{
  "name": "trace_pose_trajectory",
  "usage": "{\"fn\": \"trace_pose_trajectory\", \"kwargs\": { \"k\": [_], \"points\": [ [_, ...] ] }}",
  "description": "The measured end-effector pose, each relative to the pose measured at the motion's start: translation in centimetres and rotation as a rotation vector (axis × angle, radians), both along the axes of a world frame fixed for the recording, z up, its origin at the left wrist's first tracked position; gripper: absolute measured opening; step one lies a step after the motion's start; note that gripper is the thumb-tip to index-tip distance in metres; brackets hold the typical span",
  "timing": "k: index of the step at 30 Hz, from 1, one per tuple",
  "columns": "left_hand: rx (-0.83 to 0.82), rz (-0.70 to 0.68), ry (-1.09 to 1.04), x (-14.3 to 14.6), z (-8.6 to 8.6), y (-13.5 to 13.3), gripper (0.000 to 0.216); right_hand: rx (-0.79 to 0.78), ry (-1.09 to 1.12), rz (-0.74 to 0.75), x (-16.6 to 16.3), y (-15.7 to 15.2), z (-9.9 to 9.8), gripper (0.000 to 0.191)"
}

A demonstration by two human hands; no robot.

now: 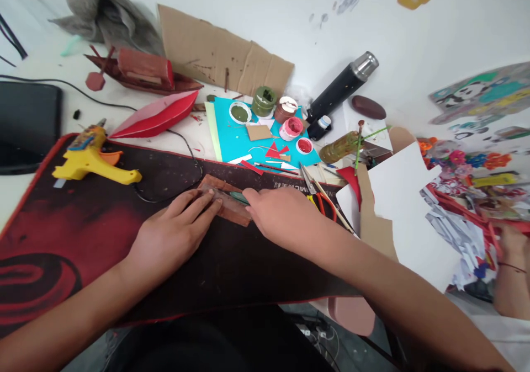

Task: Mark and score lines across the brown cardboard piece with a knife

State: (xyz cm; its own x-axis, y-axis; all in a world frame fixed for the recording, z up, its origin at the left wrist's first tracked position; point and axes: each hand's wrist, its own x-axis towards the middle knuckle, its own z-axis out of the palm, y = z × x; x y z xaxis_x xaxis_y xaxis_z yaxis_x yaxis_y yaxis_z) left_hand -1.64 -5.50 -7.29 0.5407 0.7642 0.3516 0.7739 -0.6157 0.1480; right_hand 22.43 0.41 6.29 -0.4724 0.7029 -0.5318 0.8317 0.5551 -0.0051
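Note:
A reddish-brown painted cardboard piece [234,216] lies on the dark mat, crossed by a narrow greyish strip [211,192] that may be a ruler. My left hand [174,228] rests on them from the left, fingers stretched out and lying flat, pressing down. From the right, my right hand [277,214] closes around a green utility knife [239,197], its front end pointing left over the cardboard. The blade tip is too small to make out. Right of that hand lie orange-and-yellow handled pliers [319,202].
Behind the mat [232,272], open paint jars [264,101] stand on blue paper [226,137]. A yellow glue gun [97,159], red paper boat [159,118] and brown model boat [144,71] are leftward. A black thermos [342,88] leans near the wall. Another person's arm [513,272] shows at far right.

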Motion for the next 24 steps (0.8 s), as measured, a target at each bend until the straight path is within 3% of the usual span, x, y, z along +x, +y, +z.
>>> {"fn": "trace_pose_trajectory", "kwargs": {
  "k": [9,13,17,21,24],
  "points": [
    [0.019,-0.065,0.049,-0.2,0.7,0.5,0.039,0.007,0.315,-0.356,4.7,-3.2,-2.7,0.04],
    [0.092,-0.105,0.037,0.2,0.8,0.7,0.032,-0.022,0.265,-0.351,5.4,-4.1,-4.4,0.047],
    [0.035,-0.046,-0.124,0.4,1.0,1.1,0.027,0.008,0.197,-0.403,5.2,-4.3,-5.5,0.042],
    [-0.082,0.008,-0.161,-0.5,1.6,2.6,0.056,0.015,0.184,-0.431,5.1,-4.4,-5.8,0.039],
    [-0.182,-0.053,-0.121,-1.8,1.6,4.6,0.074,0.018,0.192,-0.431,5.1,-4.7,-5.8,0.036]
  ]
}}
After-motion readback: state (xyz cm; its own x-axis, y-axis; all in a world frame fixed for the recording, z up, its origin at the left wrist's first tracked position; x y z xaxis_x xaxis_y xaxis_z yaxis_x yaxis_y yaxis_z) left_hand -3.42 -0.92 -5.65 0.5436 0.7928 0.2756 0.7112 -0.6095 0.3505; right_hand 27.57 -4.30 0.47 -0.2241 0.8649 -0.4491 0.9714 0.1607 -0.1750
